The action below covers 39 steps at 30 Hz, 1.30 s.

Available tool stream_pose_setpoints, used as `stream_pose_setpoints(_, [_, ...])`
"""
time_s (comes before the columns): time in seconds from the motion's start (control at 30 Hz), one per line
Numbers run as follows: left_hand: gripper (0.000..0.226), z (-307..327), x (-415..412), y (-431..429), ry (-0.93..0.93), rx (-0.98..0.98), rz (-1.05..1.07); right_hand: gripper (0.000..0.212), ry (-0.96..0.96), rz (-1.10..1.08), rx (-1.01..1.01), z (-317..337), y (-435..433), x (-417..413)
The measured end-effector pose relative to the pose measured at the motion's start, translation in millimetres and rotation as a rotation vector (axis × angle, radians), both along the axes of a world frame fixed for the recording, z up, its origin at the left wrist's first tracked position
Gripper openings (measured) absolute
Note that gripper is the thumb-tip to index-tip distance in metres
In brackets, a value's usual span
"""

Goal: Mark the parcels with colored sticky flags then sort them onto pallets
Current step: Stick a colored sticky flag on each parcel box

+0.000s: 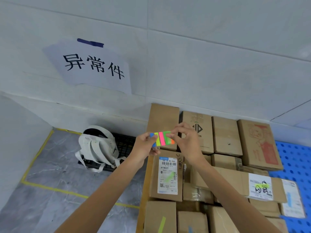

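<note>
A pad of sticky flags (161, 138) with blue, yellow, pink, green and orange strips is held up above the parcels. My left hand (144, 147) grips its blue end. My right hand (186, 140) pinches the green strip at the pad's other end with thumb and forefinger. Below lie several cardboard parcels (225, 137) packed side by side. One parcel (166, 175) carries a white shipping label with a green mark; another (260, 187) has a yellow flag on its label; a near one (162, 222) bears a yellow-green flag.
A blue perforated pallet (297, 162) shows at the right under the parcels. A white backpack (99, 147) sits on a black crate (124, 143) by the wall. Yellow floor tape (67, 192) outlines a grey floor area. A paper sign (94, 66) hangs on the wall.
</note>
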<state>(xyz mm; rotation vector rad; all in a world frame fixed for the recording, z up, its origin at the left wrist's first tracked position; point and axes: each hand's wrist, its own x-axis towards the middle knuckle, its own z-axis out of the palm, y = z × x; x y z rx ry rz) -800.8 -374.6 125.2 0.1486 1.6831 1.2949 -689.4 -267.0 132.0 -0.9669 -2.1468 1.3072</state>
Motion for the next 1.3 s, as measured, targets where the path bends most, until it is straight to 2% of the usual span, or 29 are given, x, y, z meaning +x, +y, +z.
stream_pose_setpoints(0.1, [0.033,-11.6,-6.4,2.6,0.002,-0.029,0.016,0.001,0.041,-0.095,-0.182,-6.3,10.1,-11.6])
stream_pose_setpoints(0.2, [0.033,-25.6,-14.2,7.8,0.033,-0.063,0.05,0.008,-0.061,-0.153,-0.165,-26.4,27.2,-25.4])
stream_pose_setpoints(0.33, [0.019,-38.3,-24.9,17.4,0.07,-0.087,0.114,0.009,-0.237,-0.197,-0.147,-59.5,48.5,-47.0])
stream_pose_setpoints(0.47, [0.013,-49.4,-30.4,24.7,0.085,-0.109,0.137,0.014,-0.303,-0.209,-0.145,-79.5,54.3,-62.1])
stream_pose_setpoints(0.57, [0.013,-56.6,-27.7,25.0,0.076,-0.116,0.136,0.01,-0.342,-0.222,-0.109,-93.0,49.8,-60.8])
stream_pose_setpoints(0.77, [0.01,-65.8,-21.9,17.3,0.081,-0.107,0.136,0.013,-0.347,-0.125,0.074,-104.6,49.0,-55.6])
stream_pose_setpoints(0.93, [0.016,-64.5,-16.8,4.2,0.07,-0.11,0.177,0.02,-0.382,-0.044,0.085,-102.9,52.7,-53.5])
stream_pose_setpoints(1.17, [0.018,-51.8,-12.7,-8.4,0.084,-0.094,0.234,0.011,-0.357,0.019,0.074,-94.8,60.9,-54.1])
stream_pose_setpoints(1.3, [0.017,-49.3,-11.9,-5.9,0.099,-0.1,0.233,0.014,-0.326,0.024,0.074,-99.3,59.6,-53.7])
